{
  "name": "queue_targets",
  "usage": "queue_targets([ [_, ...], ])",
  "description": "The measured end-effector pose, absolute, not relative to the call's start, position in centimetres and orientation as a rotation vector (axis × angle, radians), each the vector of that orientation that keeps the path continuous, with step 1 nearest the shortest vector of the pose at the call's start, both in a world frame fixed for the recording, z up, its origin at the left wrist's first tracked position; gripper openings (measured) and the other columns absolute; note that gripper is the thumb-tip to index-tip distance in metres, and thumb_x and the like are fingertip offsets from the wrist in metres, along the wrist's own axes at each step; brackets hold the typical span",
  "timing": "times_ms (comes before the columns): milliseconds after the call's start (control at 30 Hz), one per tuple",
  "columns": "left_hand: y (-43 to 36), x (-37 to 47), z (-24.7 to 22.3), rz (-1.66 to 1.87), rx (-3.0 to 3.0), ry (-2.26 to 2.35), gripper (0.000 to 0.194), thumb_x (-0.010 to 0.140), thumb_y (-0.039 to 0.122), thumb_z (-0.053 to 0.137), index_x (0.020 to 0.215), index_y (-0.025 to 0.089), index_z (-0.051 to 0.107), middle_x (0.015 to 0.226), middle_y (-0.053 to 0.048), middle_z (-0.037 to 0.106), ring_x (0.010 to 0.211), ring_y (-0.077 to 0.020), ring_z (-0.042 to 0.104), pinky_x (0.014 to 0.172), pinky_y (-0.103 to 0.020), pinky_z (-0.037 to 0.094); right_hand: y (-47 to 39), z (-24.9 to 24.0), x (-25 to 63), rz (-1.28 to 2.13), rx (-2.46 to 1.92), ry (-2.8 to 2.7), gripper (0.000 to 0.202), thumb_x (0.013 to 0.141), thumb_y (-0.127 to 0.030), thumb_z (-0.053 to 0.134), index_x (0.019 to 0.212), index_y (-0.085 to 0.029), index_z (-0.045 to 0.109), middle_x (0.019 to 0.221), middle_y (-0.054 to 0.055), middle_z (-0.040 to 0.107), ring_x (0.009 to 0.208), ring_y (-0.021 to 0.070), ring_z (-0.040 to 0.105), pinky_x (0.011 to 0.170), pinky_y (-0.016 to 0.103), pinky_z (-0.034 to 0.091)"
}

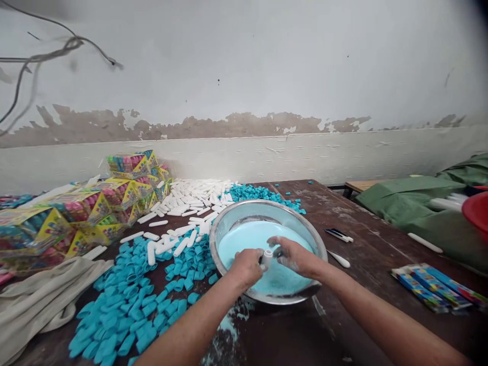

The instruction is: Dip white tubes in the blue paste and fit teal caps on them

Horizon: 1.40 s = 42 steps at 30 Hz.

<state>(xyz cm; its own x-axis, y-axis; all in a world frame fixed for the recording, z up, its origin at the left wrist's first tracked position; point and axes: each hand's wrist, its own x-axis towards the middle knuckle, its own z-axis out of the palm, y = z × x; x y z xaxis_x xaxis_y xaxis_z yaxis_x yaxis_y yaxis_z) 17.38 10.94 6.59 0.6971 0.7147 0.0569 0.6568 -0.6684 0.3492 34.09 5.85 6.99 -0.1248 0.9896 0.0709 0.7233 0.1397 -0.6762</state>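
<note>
My left hand (248, 265) is closed around a small white plastic tube (267, 258), held upright with its round end up. Just to the right of it, my right hand (293, 255) has its fingers curved and apart, with pale residue on the fingertips; I see nothing held in it. Both hands are over a wide metal basin (323, 249) containing light blue powder or liquid (244, 234); which of these I cannot tell. Left of the basin lie many loose blue caps (129, 300) and white plastic tubes (198, 195).
Boxed colourful packs (110, 203) are stacked at the left, behind a beige cloth (49, 292). More blue pieces (263, 193) lie beyond the basin. To the right are a dark-and-white tool (338, 235), a white spoon-like piece (338, 259), printed packets (434, 285) and green sacks (407, 203).
</note>
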Motion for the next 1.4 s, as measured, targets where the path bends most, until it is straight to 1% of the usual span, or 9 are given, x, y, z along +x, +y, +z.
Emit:
queue_targets([
  [167, 10.9, 16.4, 7.3, 0.317, 2.715, 1.012, 0.021, 0.073, 0.010, 0.047, 0.082, 0.023, 0.060, 0.084, -0.002, 0.067, 0.088, -0.0228, 0.058, 0.078, -0.036, 0.034, 4.6, 7.2, 34.3, 0.170, -1.924, -2.261, 0.016, 0.069, -0.011, 0.051, 0.081, -0.014, 0.062, 0.086, 0.011, 0.063, 0.085, 0.0236, 0.058, 0.080, 0.035, 0.040],
  [267, 10.5, 15.9, 7.6, 0.347, 2.759, 0.956, 0.025, 0.074, 0.007, 0.045, 0.081, 0.025, 0.060, 0.089, 0.001, 0.066, 0.092, -0.0220, 0.056, 0.078, -0.035, 0.031, 3.7, 7.5, 33.5, 0.068, -1.835, -2.190, 0.031, 0.073, -0.008, 0.045, 0.102, -0.013, 0.054, 0.097, 0.011, 0.060, 0.082, 0.0192, 0.057, 0.071, 0.030, 0.040],
  [433, 10.1, 15.4, 7.7, 0.441, 2.823, 0.869, 0.018, 0.077, 0.011, 0.048, 0.083, 0.024, 0.059, 0.087, 0.001, 0.066, 0.090, -0.0209, 0.055, 0.075, -0.034, 0.031, 2.5, 7.7, 31.1, -0.297, -1.493, -2.244, 0.021, 0.074, -0.023, 0.057, 0.092, -0.016, 0.051, 0.078, 0.005, 0.062, 0.072, 0.0186, 0.055, 0.083, 0.041, 0.032],
  [500, 10.0, 15.2, 7.7, 0.453, 2.848, 0.851, 0.015, 0.078, 0.012, 0.049, 0.082, 0.022, 0.059, 0.084, 0.000, 0.066, 0.087, -0.0204, 0.056, 0.074, -0.033, 0.032, 2.4, 7.6, 30.2, -0.492, -1.412, -2.227, 0.004, 0.079, -0.019, 0.049, 0.082, -0.017, 0.051, 0.068, 0.003, 0.060, 0.066, 0.0169, 0.053, 0.086, 0.043, 0.029],
  [667, 9.9, 14.1, 7.6, 0.631, 2.788, 0.859, 0.021, 0.077, 0.019, 0.056, 0.098, 0.021, 0.057, 0.098, -0.004, 0.062, 0.097, -0.0214, 0.052, 0.079, -0.035, 0.036, 2.6, 7.4, 29.7, -0.681, -1.311, -2.172, 0.011, 0.083, -0.014, 0.042, 0.078, -0.016, 0.051, 0.060, 0.001, 0.057, 0.058, 0.0148, 0.049, 0.082, 0.041, 0.031],
  [800, 10.0, 12.7, 7.4, 0.822, 2.652, 0.903, 0.011, 0.080, 0.023, 0.053, 0.081, 0.019, 0.063, 0.104, -0.006, 0.060, 0.100, -0.0211, 0.051, 0.087, -0.037, 0.037, 2.9, 7.8, 30.4, -0.483, -1.384, -2.177, 0.009, 0.083, -0.019, 0.046, 0.081, -0.015, 0.054, 0.064, 0.003, 0.061, 0.060, 0.0157, 0.053, 0.077, 0.037, 0.033],
  [967, 9.3, 11.7, 7.8, 0.838, 2.429, 0.766, 0.045, 0.072, 0.021, 0.060, 0.115, 0.017, 0.051, 0.114, -0.009, 0.056, 0.107, -0.0212, 0.049, 0.092, -0.034, 0.037, 3.3, 9.5, 29.7, -0.014, -1.586, -1.976, 0.014, 0.080, -0.030, 0.051, 0.081, -0.017, 0.056, 0.066, 0.002, 0.062, 0.062, 0.0165, 0.053, 0.062, 0.028, 0.036],
  [1167, 6.3, 9.3, 8.6, 0.630, 1.956, 0.771, 0.008, 0.071, 0.020, 0.054, 0.072, 0.013, 0.059, 0.062, 0.003, 0.055, 0.060, -0.0113, 0.051, 0.055, -0.020, 0.038, 2.7, 10.8, 26.8, 0.578, -1.390, -1.800, 0.021, 0.080, -0.038, 0.050, 0.075, -0.017, 0.054, 0.068, 0.000, 0.056, 0.064, 0.0133, 0.050, 0.060, 0.024, 0.038],
  [1400, 3.8, 6.2, 6.1, 0.471, 1.293, 0.572, 0.019, 0.066, 0.016, 0.055, 0.082, 0.009, 0.060, 0.061, -0.003, 0.060, 0.050, -0.0109, 0.054, 0.043, -0.018, 0.041, 2.7, 9.7, 24.1, 1.263, -1.244, -1.560, 0.031, 0.077, -0.046, 0.055, 0.078, -0.016, 0.053, 0.058, -0.004, 0.047, 0.051, 0.0084, 0.038, 0.049, 0.021, 0.031],
])
